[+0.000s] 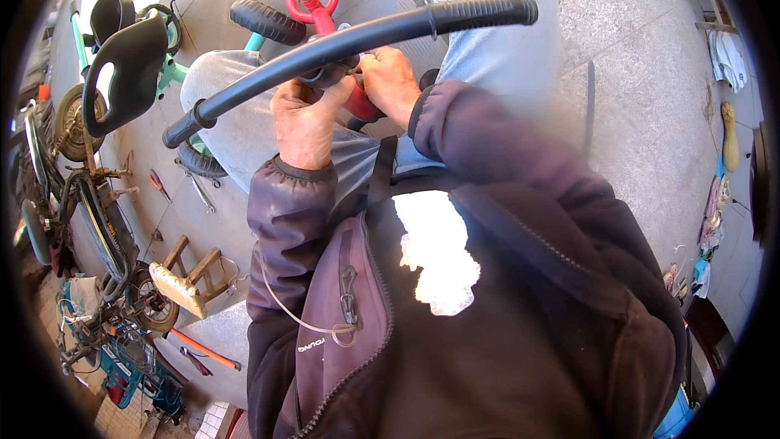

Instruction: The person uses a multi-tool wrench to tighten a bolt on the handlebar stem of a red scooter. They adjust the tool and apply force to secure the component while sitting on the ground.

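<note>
A curved black handlebar [349, 42] with ribbed ends lies slantwise across my lap. Under its middle sits a dark clamp [327, 73], joined to a red tube [359, 102] and a red fork [319, 18] that points away from me. My left hand [305, 123] is closed round the clamp, thumb on the near side, its other fingers partly hidden by the bar. Against the clamp's right side, my right hand [390, 83] is closed in a pinch; whatever lies between its fingertips is hidden.
Left of my knee are a black plastic seat [134, 73] on a green frame and a black tyre [268, 21]. Pliers [159, 184] and a wrench [199, 193] lie on the floor. A small wooden stool [180, 286] and a bicycle [99, 228] stand farther left, near an orange-handled tool [210, 349].
</note>
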The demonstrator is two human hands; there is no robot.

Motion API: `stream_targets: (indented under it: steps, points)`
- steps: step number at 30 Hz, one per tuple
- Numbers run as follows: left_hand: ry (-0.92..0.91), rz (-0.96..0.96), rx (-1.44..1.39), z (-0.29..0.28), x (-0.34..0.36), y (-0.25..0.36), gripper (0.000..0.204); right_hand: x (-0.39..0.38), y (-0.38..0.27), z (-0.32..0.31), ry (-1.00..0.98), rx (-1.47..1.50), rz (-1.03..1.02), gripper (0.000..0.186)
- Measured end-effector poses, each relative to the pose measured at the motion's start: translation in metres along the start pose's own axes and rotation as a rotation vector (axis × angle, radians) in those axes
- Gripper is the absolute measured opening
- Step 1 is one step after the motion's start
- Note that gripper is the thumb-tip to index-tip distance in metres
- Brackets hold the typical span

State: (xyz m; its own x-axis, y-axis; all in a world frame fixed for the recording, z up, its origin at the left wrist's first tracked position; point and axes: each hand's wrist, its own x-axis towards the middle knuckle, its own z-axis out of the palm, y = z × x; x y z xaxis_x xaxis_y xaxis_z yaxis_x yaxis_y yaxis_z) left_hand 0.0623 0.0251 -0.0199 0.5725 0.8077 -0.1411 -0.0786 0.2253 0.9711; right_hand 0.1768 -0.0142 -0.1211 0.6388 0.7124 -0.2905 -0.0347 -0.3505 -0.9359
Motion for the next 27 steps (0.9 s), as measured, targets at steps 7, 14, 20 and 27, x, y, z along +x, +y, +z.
stream_targets:
  steps: [7,14,20,27]
  points:
    - [0.007,-0.062,0.027,-0.015,-0.008,-0.009,0.047,-0.006,0.0,-0.004,-0.147,0.104,0.123,0.027]
    - [0.104,0.06,-0.064,-0.025,-0.014,0.001,0.044,-0.008,-0.014,-0.002,-0.161,0.076,0.07,0.023]
    - [-0.004,0.112,-0.278,-0.074,-0.018,-0.007,0.037,-0.023,-0.051,-0.004,-0.081,0.019,-0.064,0.032]
    - [0.03,0.018,-0.161,-0.074,-0.021,-0.005,0.034,-0.015,-0.037,0.006,-0.078,-0.009,-0.026,0.036]
